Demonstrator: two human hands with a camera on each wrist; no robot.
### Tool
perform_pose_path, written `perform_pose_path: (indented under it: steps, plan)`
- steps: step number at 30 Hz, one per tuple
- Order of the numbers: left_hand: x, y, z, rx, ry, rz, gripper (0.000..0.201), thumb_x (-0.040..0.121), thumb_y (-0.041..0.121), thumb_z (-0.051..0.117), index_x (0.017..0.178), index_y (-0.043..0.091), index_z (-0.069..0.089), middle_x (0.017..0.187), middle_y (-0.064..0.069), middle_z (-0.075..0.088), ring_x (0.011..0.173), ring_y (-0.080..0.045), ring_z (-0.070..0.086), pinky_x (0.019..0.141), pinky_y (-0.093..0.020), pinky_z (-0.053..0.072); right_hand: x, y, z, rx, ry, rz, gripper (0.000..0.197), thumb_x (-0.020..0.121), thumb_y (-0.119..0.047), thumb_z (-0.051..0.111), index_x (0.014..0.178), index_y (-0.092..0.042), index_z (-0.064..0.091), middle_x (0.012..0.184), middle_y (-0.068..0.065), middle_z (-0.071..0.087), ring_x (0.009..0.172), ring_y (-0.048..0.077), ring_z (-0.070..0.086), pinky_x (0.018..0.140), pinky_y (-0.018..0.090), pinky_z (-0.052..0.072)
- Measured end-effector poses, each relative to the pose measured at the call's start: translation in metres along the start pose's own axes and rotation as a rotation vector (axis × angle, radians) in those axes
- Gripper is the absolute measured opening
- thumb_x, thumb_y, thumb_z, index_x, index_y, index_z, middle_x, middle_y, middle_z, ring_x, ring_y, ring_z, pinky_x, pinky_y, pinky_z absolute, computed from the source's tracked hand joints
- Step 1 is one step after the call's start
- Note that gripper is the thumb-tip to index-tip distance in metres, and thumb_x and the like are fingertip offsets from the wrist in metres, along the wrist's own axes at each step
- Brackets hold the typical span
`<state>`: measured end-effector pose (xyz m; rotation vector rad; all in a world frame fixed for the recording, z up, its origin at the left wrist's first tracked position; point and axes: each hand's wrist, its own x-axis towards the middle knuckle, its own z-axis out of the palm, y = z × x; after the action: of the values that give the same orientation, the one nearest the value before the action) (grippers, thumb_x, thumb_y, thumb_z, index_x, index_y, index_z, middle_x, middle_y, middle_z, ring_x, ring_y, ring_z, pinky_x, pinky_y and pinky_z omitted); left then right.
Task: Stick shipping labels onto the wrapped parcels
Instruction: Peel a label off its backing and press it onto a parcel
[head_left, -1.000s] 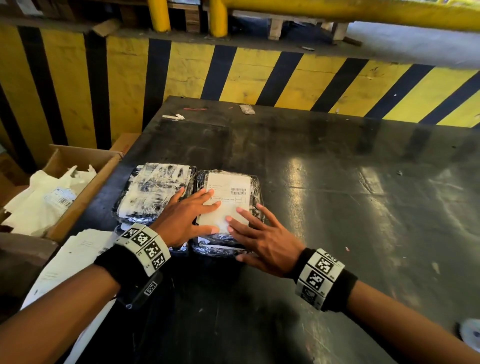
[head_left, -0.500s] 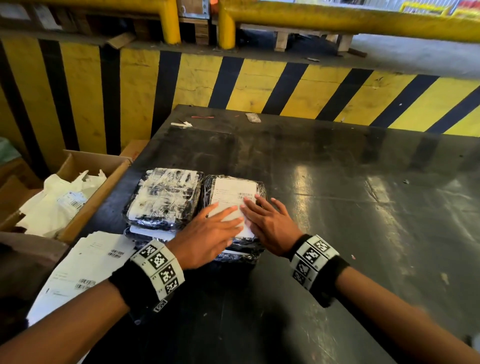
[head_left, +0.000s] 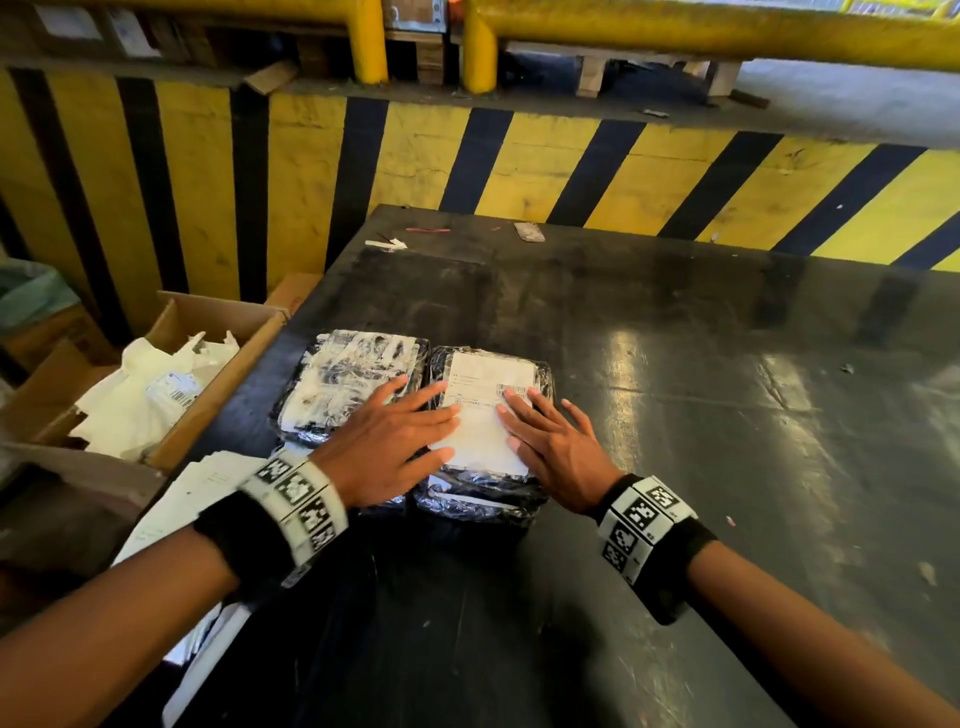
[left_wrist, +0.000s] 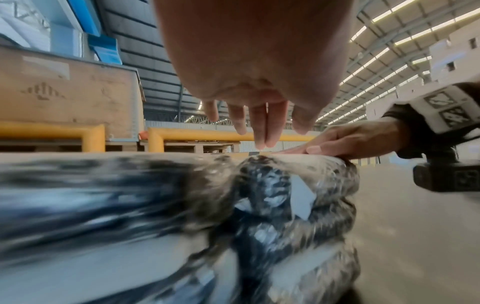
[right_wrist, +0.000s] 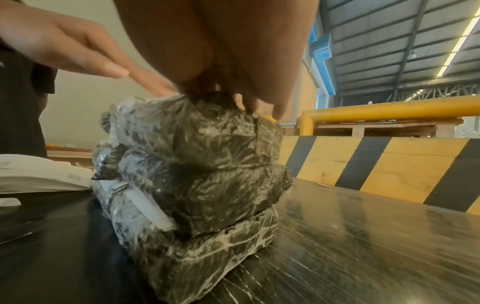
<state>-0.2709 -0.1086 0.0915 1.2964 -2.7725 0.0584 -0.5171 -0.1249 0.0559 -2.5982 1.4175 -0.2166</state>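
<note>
Two stacks of black parcels wrapped in clear film stand side by side near the left edge of the dark table (head_left: 675, 467). The right stack (head_left: 483, 499) (right_wrist: 202, 174) carries a white shipping label (head_left: 483, 410) on top. My left hand (head_left: 395, 441) lies flat with straight fingers across the label's left side. My right hand (head_left: 550, 441) lies flat on its right side, fingers spread. The left stack (head_left: 353, 384) has a top parcel with a white, film-covered face. In the left wrist view the left fingers (left_wrist: 259, 127) point down over the blurred parcels, and the right hand (left_wrist: 350, 142) presses the top.
A pile of white label sheets (head_left: 192, 499) lies at the table's left edge beside my left forearm. A cardboard box (head_left: 218, 374) with white backing scraps stands left of the table. A yellow-and-black striped barrier (head_left: 571, 171) runs behind. Small scraps (head_left: 530, 231) lie at the far edge.
Both hands have slid over the label: the left moved right onto its left side, the right moved up from the near edge onto its right side. The parcels stayed put.
</note>
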Motion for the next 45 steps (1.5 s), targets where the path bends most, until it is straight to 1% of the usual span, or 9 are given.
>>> perform_pose_path:
  steps: [5,11,14,17,22,28,33,40,45]
  plan:
    - [0.026,0.015,0.008,0.007,-0.195,-0.028,0.074,0.086,0.058,-0.002,0.148,0.024,0.019,0.156,0.011,0.011,0.143,-0.006,-0.011,0.112,-0.039,-0.021,0.000,0.003,-0.003,0.000,-0.022,0.011,0.075,0.084,-0.062,-0.005,0.147,-0.031,0.021,0.157,-0.009,0.010,0.146,0.016,0.005,0.115,0.047,0.003]
    - [-0.002,-0.015,-0.002,-0.041,-0.215,-0.042,0.079,0.082,0.065,-0.003,0.143,0.031,0.032,0.152,0.019,0.020,0.142,-0.003,-0.012,0.110,-0.038,-0.023,0.000,-0.001,-0.002,0.023,-0.035,0.025,0.072,0.084,-0.060,-0.003,0.146,-0.032,0.021,0.157,-0.012,0.007,0.146,0.012,0.001,0.115,0.045,0.000]
    - [0.002,-0.026,-0.013,-0.068,-0.237,-0.052,0.071,0.086,0.064,0.008,0.124,0.030,0.057,0.142,0.016,0.044,0.142,-0.004,0.016,0.115,-0.035,-0.005,0.000,-0.002,-0.003,0.029,-0.035,0.032,0.076,0.082,-0.062,-0.006,0.146,-0.032,0.022,0.157,-0.013,0.007,0.146,0.012,0.000,0.116,0.045,-0.001]
    - [0.031,-0.019,-0.021,-0.043,-0.064,-0.038,0.061,0.088,0.052,0.015,0.089,0.019,0.066,0.100,0.004,0.068,0.106,-0.013,0.055,0.106,-0.038,0.030,0.000,-0.004,-0.003,0.044,-0.027,0.043,0.076,0.081,-0.061,-0.006,0.146,-0.031,0.021,0.157,-0.012,0.006,0.146,0.012,0.000,0.116,0.045,0.000]
    - [0.062,-0.001,-0.004,-0.020,-0.268,-0.028,0.056,0.098,0.048,0.019,0.147,0.022,0.024,0.156,0.009,0.017,0.145,-0.012,-0.003,0.115,-0.039,-0.008,-0.001,-0.003,-0.004,0.056,-0.031,0.055,0.077,0.081,-0.063,-0.006,0.147,-0.032,0.019,0.157,-0.012,0.007,0.146,0.012,0.000,0.115,0.045,-0.001]
    - [0.037,-0.036,-0.005,-0.066,-0.276,-0.116,0.069,0.088,0.066,0.008,0.145,0.032,0.027,0.153,0.017,0.021,0.145,-0.010,-0.003,0.113,-0.041,-0.012,0.000,-0.005,-0.005,0.068,-0.040,0.058,0.080,0.078,-0.063,-0.008,0.146,-0.031,0.020,0.157,-0.012,0.007,0.146,0.011,-0.001,0.115,0.044,-0.002]
    - [0.053,-0.035,-0.015,-0.015,-0.137,-0.121,0.057,0.091,0.054,0.019,0.122,0.024,0.057,0.137,0.009,0.052,0.141,-0.014,0.023,0.114,-0.038,0.012,0.000,-0.005,-0.005,0.069,-0.039,0.057,0.080,0.079,-0.062,-0.008,0.147,-0.031,0.019,0.157,-0.012,0.005,0.145,0.011,-0.002,0.116,0.044,-0.002]
    - [0.076,-0.024,-0.004,0.038,-0.285,-0.220,0.060,0.098,0.048,0.018,0.149,0.016,0.014,0.158,0.003,0.009,0.146,-0.016,-0.006,0.117,-0.043,-0.008,-0.001,-0.003,-0.002,0.115,0.011,0.056,0.083,0.076,-0.060,-0.010,0.146,-0.030,0.022,0.156,-0.013,0.006,0.139,0.003,-0.009,0.115,0.043,-0.002]
    - [0.040,-0.022,0.004,0.051,-0.199,-0.295,0.103,0.068,0.074,-0.024,0.149,0.018,0.007,0.159,0.002,0.000,0.144,-0.017,-0.016,0.116,-0.044,-0.013,-0.002,-0.001,0.002,0.156,0.044,0.055,0.079,0.078,-0.060,-0.009,0.146,-0.032,0.020,0.150,-0.021,0.000,0.139,0.002,-0.011,0.114,0.038,-0.006]
